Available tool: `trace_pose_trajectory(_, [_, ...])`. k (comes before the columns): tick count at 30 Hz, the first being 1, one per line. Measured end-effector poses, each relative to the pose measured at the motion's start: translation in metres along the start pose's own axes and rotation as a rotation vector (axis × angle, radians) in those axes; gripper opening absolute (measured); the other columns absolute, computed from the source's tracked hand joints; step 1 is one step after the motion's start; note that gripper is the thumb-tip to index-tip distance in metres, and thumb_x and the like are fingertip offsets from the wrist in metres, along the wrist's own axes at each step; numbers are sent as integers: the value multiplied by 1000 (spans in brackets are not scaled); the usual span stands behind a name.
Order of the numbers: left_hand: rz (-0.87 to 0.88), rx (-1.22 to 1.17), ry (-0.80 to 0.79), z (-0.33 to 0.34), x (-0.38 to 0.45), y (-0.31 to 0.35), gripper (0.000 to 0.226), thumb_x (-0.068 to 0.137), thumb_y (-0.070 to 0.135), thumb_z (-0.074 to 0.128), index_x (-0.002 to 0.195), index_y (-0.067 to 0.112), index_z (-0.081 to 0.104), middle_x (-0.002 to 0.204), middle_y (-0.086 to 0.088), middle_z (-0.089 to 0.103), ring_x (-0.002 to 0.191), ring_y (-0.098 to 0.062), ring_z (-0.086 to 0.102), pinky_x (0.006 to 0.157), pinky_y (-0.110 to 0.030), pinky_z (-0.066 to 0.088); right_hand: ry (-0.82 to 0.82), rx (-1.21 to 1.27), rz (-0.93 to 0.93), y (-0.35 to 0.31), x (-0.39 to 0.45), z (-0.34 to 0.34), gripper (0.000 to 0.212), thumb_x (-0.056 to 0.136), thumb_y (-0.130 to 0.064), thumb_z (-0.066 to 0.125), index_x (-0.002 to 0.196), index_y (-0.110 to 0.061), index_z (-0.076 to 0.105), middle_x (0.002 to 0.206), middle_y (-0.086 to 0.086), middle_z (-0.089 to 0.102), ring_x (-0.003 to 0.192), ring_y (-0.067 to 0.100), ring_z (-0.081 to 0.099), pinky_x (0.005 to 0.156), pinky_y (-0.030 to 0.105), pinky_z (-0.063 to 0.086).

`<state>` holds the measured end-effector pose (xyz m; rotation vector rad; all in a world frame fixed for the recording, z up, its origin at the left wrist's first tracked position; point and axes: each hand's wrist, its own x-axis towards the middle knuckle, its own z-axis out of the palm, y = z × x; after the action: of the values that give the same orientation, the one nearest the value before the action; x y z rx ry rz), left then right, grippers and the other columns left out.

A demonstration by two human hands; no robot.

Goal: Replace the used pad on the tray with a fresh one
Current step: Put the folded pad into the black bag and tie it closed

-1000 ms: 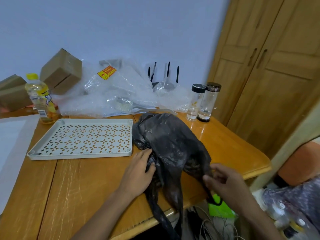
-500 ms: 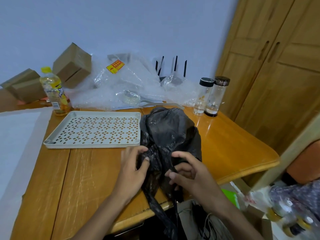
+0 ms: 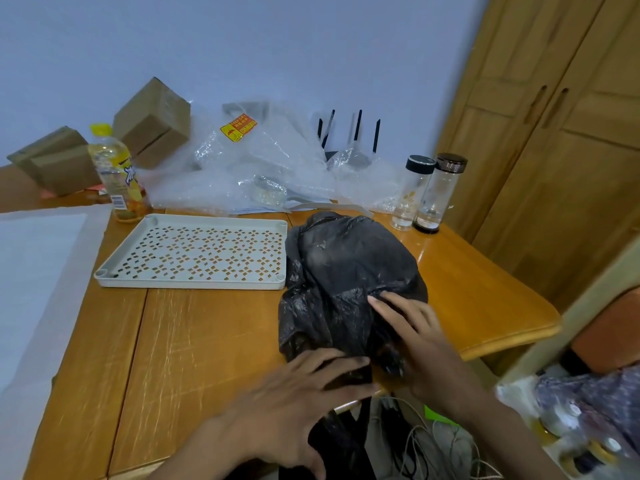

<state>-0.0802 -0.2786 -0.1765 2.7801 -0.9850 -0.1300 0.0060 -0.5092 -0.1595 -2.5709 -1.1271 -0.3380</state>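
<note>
The grey perforated tray (image 3: 104,277) lies on the wooden table with no pad on it. Right of it sits a bulging black plastic bag (image 3: 339,265); its tail hangs over the near table edge. My left hand (image 3: 298,393) lies flat with spread fingers on the bag's near end. My right hand (image 3: 405,327) rests on the bag's right side, fingers stretched out across the plastic. What is inside the bag is hidden. A large white sheet (image 3: 34,271) lies flat on the table at the far left.
A yellow drink bottle (image 3: 117,174) stands behind the tray's far left corner. Bubble wrap (image 3: 263,161), cardboard boxes (image 3: 152,123) and a router line the wall. Two glass bottles (image 3: 426,195) stand at the back right. Wooden cupboard doors (image 3: 554,150) rise on the right.
My right hand moved from the bag's right tail up onto its top. My left hand slid toward the near edge, and both hands went from pinching the plastic to lying flat.
</note>
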Motion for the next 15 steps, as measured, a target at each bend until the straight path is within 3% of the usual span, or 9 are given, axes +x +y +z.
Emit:
trace_pose_trajectory(3, [-69,9,-37,-7,0,4,111,78,11,69,147,58,-5,154,11,5,138,-21,12,107,-34,28,98,-13,54,5,0,13,101,77,-3,73,155,-34,18,149,-4,31,128,17,31,95,26,44])
trace_pose_trajectory(7, [-110,-15,46,-8,-3,3,88,81,17,62,143,55,13,125,5,22,109,-15,25,85,-26,28,107,-16,123,11,9,24,108,72,-12,79,155,-35,14,149,-4,23,130,10,24,93,23,39])
trace_pose_trajectory(10, [-108,-83,85,-8,-4,2,55,91,32,59,135,45,30,117,6,26,103,-14,26,82,-28,32,224,-72,95,11,18,36,75,86,-28,66,151,-32,29,142,4,33,122,17,33,88,27,45])
trace_pose_trajectory(13, [-146,-216,144,-8,-5,0,41,84,15,63,114,36,44,111,9,30,102,-14,30,83,-33,41,306,42,127,-1,20,42,39,97,-39,51,134,-27,57,135,3,38,115,10,29,90,30,43])
trace_pose_trajectory(15, [-144,-228,255,-2,-6,-5,29,84,14,64,98,33,46,107,12,32,100,-12,31,82,-32,42,364,35,138,-6,19,44,32,98,-38,46,118,-24,67,126,1,43,110,9,29,88,33,44])
